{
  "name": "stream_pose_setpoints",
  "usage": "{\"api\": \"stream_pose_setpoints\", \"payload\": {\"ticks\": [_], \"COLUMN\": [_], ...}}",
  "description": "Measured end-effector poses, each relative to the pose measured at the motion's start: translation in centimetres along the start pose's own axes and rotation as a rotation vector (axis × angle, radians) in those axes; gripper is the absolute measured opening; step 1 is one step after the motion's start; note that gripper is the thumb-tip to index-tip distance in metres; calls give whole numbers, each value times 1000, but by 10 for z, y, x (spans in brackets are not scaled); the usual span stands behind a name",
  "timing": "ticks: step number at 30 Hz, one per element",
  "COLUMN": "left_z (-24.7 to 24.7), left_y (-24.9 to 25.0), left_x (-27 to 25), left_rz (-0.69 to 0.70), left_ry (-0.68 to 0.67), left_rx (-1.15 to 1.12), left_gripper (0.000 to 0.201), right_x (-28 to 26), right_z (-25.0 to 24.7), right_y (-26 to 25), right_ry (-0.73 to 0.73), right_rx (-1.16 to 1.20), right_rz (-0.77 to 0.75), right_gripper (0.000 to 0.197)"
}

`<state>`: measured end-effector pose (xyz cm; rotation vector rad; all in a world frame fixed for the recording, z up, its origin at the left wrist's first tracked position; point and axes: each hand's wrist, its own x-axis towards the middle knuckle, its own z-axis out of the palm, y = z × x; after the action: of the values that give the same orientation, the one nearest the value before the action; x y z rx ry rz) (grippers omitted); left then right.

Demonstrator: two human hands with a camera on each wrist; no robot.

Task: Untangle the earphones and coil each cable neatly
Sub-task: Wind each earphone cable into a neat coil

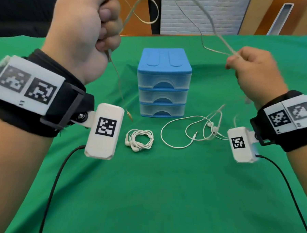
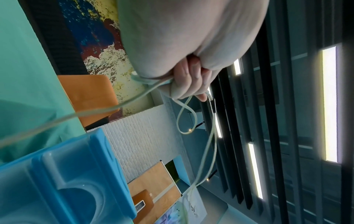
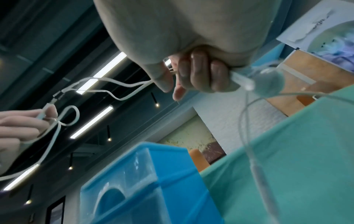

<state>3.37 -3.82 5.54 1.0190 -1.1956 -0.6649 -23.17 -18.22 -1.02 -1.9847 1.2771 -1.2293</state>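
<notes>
Both hands are raised above the green table (image 1: 145, 187). My left hand (image 1: 86, 29) is fisted round a beige earphone cable (image 1: 145, 10), which loops above the fist; its gold plug (image 1: 129, 115) dangles below. The same cable runs across to my right hand (image 1: 253, 70), which pinches its two thin branches (image 1: 224, 43). In the right wrist view an earbud (image 3: 268, 82) hangs under that hand's curled fingers (image 3: 199, 74). A coiled white earphone (image 1: 139, 139) lies on the cloth. A loose white earphone (image 1: 193, 131) sprawls to its right.
A small blue three-drawer plastic cabinet (image 1: 163, 81) stands mid-table behind the earphones. Black camera cords (image 1: 57, 180) trail from both wrist units toward the near edge. Behind the table are a white brick wall and wooden panels.
</notes>
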Motion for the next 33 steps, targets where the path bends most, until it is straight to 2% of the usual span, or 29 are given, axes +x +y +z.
{"api": "stream_pose_setpoints", "payload": {"ticks": [2,4,6,9,11,15,20,24,26,29,33], "left_z": [6,10,14,26,34,45,52,58,61,68,73], "left_y": [-1,-2,-3,-7,-9,-9,-12,-19,-24,-29,-32], "left_x": [-1,-2,-2,-4,-5,-8,-10,-11,-10,-12,-13], "left_rz": [-15,-21,-27,-30,-29,-25,9,10,-4,-23,-30], "left_ry": [-52,-82,-116,-195,-226,-247,-260,-269,-263,-275,-358], "left_rx": [-38,-6,-14,-40,-46,-39,-81,-129,-114,-46,85], "left_gripper": [37,29,20,22,24,24,22,18,21,20,28], "right_x": [4,4,3,-3,-7,-14,-11,-7,-3,-1,-7], "right_z": [-4,-7,-11,-15,-15,-10,-8,-14,-20,-23,-25], "right_y": [-7,-14,-21,-33,-37,-38,-29,-33,-34,-33,-34], "right_ry": [19,-34,-53,-159,-264,-414,-328,-124,-73,-70,-94], "right_rx": [-13,-67,-7,196,174,11,-157,-43,-19,-9,-39], "right_rz": [-26,-13,12,138,152,69,-27,-4,50,93,91], "right_gripper": [25,14,16,24,26,31,36,30,28,29,32]}}
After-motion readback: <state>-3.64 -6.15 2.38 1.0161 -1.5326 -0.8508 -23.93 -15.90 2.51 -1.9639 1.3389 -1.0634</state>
